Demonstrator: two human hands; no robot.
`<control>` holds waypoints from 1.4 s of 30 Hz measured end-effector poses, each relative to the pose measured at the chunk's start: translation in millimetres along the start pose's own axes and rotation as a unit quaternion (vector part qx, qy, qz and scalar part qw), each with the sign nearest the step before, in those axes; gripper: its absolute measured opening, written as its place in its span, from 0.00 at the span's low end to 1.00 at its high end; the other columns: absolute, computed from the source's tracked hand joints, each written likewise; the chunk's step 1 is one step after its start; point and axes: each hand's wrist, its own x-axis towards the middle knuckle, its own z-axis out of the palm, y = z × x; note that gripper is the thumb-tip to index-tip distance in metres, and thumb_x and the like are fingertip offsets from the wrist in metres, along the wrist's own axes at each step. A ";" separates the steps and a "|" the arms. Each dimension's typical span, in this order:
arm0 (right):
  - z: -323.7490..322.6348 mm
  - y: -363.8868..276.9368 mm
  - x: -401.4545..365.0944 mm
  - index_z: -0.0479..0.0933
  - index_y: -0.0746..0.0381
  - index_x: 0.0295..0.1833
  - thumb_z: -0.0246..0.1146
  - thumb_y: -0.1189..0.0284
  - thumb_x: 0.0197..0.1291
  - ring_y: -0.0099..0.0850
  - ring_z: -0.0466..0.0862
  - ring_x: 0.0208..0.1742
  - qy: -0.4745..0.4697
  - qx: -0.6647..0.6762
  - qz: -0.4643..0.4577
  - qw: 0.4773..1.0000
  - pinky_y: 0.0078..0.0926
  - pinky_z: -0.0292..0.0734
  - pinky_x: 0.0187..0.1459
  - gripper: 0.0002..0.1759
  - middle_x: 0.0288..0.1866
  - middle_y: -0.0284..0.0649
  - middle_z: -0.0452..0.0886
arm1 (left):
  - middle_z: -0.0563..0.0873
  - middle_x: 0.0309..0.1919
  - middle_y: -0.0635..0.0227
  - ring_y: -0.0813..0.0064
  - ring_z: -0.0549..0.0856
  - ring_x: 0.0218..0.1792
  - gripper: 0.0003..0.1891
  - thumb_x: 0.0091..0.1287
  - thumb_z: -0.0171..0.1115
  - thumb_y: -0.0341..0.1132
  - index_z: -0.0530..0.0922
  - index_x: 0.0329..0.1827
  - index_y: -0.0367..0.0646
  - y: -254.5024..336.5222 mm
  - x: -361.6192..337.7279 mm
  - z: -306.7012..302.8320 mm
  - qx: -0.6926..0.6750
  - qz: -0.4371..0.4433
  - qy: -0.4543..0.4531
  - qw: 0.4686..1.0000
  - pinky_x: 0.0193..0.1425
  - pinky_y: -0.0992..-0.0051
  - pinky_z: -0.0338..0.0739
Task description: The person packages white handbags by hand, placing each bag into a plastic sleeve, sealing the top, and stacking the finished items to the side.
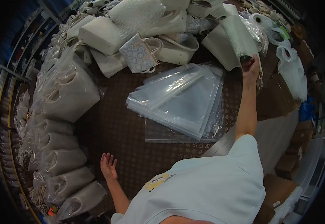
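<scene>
My right hand (251, 68) is raised at the upper right, its fingers closed around the edge of a pale green-white handbag (237, 35) near a dark round opening. My left hand (109, 166) hangs at the lower left with its fingers apart, holding nothing, to the right of the wrapped bags. Between the hands, a fanned stack of clear plastic bags (184, 97) lies on the brown patterned surface (110, 127). Just beyond the stack rests a small patterned handbag (138, 54) with handles, among other white bags.
White handbags (102, 35) are heaped along the far side. Plastic-wrapped bags (71, 95) form a row down the left, beside shelving (0, 100). Cardboard boxes (278, 97), crumpled plastic (294, 76) and a plastic roll (258, 19) are on the right.
</scene>
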 end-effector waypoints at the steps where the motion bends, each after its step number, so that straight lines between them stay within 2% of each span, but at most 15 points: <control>1: 35.4 -6.8 -46.8 0.72 0.54 0.27 0.62 0.66 0.57 0.17 0.65 0.15 0.029 -0.060 -0.014 0.998 0.15 0.62 0.17 0.09 0.16 0.24 0.66 | 0.80 0.49 0.69 0.70 0.77 0.50 0.18 0.66 0.56 0.40 0.71 0.57 0.47 1.1 -7.4 7.5 -0.007 -0.004 -0.012 1.000 0.51 0.65 0.72; 11: 40.6 59.1 -361.4 0.73 0.59 0.22 0.61 0.68 0.61 0.16 0.70 0.15 -0.358 -0.269 0.206 0.870 0.17 0.63 0.17 0.14 0.16 0.26 0.71 | 0.67 0.63 0.61 0.65 0.73 0.58 0.34 0.65 0.56 0.50 0.54 0.69 0.46 23.9 -62.4 90.2 -0.085 0.024 -0.135 0.987 0.54 0.63 0.73; 13: 27.1 79.9 -399.9 0.73 0.62 0.24 0.60 0.67 0.61 0.19 0.71 0.18 -0.526 -0.212 0.080 0.819 0.19 0.65 0.20 0.15 0.16 0.29 0.70 | 0.66 0.62 0.63 0.62 0.71 0.58 0.35 0.63 0.56 0.55 0.56 0.67 0.48 42.7 -55.1 79.5 -0.127 0.037 -0.057 0.989 0.55 0.58 0.73; 17: 3.3 90.0 -451.7 0.76 0.64 0.35 0.55 0.59 0.64 0.28 0.75 0.27 -0.719 -0.439 0.304 0.445 0.28 0.71 0.33 0.18 0.25 0.42 0.77 | 0.67 0.60 0.63 0.63 0.70 0.57 0.42 0.58 0.63 0.54 0.51 0.68 0.48 33.5 -27.1 5.6 0.044 0.083 0.051 0.994 0.59 0.58 0.67; 18: 0.3 88.9 -454.9 0.76 0.64 0.35 0.55 0.59 0.64 0.28 0.75 0.27 -0.719 -0.439 0.308 0.442 0.28 0.71 0.33 0.18 0.25 0.42 0.77 | 0.68 0.60 0.63 0.63 0.70 0.57 0.39 0.58 0.64 0.53 0.55 0.67 0.47 26.1 -15.5 -24.3 0.041 0.037 0.049 0.997 0.58 0.59 0.67; 22: -6.3 76.5 -444.6 0.77 0.64 0.42 0.55 0.61 0.64 0.25 0.78 0.37 -0.881 -0.225 0.375 0.179 0.27 0.72 0.42 0.16 0.36 0.38 0.81 | 0.70 0.59 0.63 0.64 0.70 0.58 0.34 0.58 0.64 0.50 0.64 0.63 0.43 10.4 4.8 -81.3 0.088 -0.051 0.031 0.994 0.58 0.63 0.68; 25: 1.1 84.6 -369.9 0.77 0.61 0.48 0.57 0.64 0.63 0.22 0.79 0.38 -0.659 -0.348 0.508 0.431 0.19 0.73 0.39 0.14 0.39 0.34 0.82 | 0.72 0.57 0.63 0.68 0.71 0.56 0.33 0.59 0.63 0.50 0.66 0.63 0.40 2.0 25.9 -64.7 0.235 0.057 0.082 0.967 0.55 0.67 0.70; 26: -17.3 111.8 -345.2 0.77 0.61 0.48 0.58 0.64 0.63 0.21 0.80 0.38 -0.569 -0.408 0.391 0.597 0.16 0.73 0.37 0.14 0.39 0.34 0.82 | 0.75 0.54 0.63 0.70 0.74 0.53 0.31 0.60 0.63 0.51 0.69 0.61 0.39 3.8 32.7 -53.5 0.256 0.070 0.081 0.961 0.53 0.70 0.70; 27: -14.9 122.6 -322.0 0.74 0.63 0.52 0.57 0.61 0.63 0.27 0.79 0.45 -0.513 -0.512 0.253 0.641 0.22 0.73 0.44 0.19 0.46 0.39 0.80 | 0.78 0.51 0.63 0.72 0.76 0.49 0.30 0.60 0.62 0.51 0.71 0.59 0.38 7.5 39.2 -40.7 0.279 0.082 0.080 0.954 0.52 0.72 0.71; 29: -39.9 168.7 -281.0 0.68 0.66 0.58 0.58 0.58 0.60 0.35 0.76 0.54 -0.463 -0.586 0.058 0.663 0.28 0.72 0.50 0.27 0.55 0.48 0.75 | 0.82 0.41 0.66 0.75 0.78 0.41 0.26 0.61 0.62 0.52 0.78 0.50 0.37 16.3 55.7 -16.3 0.315 0.072 0.074 0.943 0.48 0.76 0.71; 33: -43.0 209.6 -286.2 0.64 0.68 0.62 0.58 0.54 0.59 0.40 0.74 0.56 -0.485 -0.527 0.126 0.686 0.31 0.70 0.52 0.33 0.58 0.53 0.71 | 0.83 0.34 0.68 0.77 0.79 0.37 0.24 0.60 0.62 0.53 0.81 0.42 0.36 19.9 87.2 14.2 0.330 0.116 0.049 0.935 0.45 0.78 0.71; 35: -30.5 186.3 -307.4 0.65 0.67 0.60 0.58 0.55 0.60 0.39 0.75 0.55 -0.529 -0.607 0.123 0.580 0.30 0.69 0.53 0.31 0.56 0.53 0.73 | 0.84 0.33 0.68 0.77 0.79 0.36 0.24 0.60 0.62 0.53 0.82 0.40 0.37 22.4 99.4 15.9 0.341 0.113 0.068 0.931 0.44 0.77 0.71; 37: -44.7 153.0 -317.6 0.67 0.66 0.58 0.59 0.58 0.60 0.37 0.73 0.56 -0.507 -0.465 0.320 0.651 0.32 0.68 0.53 0.28 0.54 0.50 0.73 | 0.83 0.32 0.68 0.77 0.79 0.35 0.23 0.60 0.62 0.53 0.82 0.40 0.37 33.6 96.9 16.3 0.348 0.106 0.051 0.930 0.43 0.77 0.71; 41: -71.3 140.2 -296.1 0.68 0.64 0.57 0.62 0.61 0.56 0.39 0.75 0.53 -0.433 -0.523 0.449 0.581 0.33 0.70 0.52 0.27 0.51 0.47 0.75 | 0.83 0.30 0.68 0.77 0.78 0.31 0.22 0.60 0.62 0.51 0.82 0.37 0.37 15.5 87.2 23.3 0.417 0.136 0.001 0.899 0.39 0.77 0.72; 42: -70.4 148.8 -294.3 0.70 0.62 0.55 0.64 0.62 0.54 0.40 0.77 0.49 -0.467 -0.640 0.142 0.593 0.34 0.71 0.49 0.25 0.48 0.45 0.76 | 0.83 0.30 0.68 0.77 0.78 0.31 0.22 0.60 0.62 0.51 0.82 0.37 0.37 13.0 83.8 25.2 0.419 0.132 0.000 0.898 0.39 0.77 0.72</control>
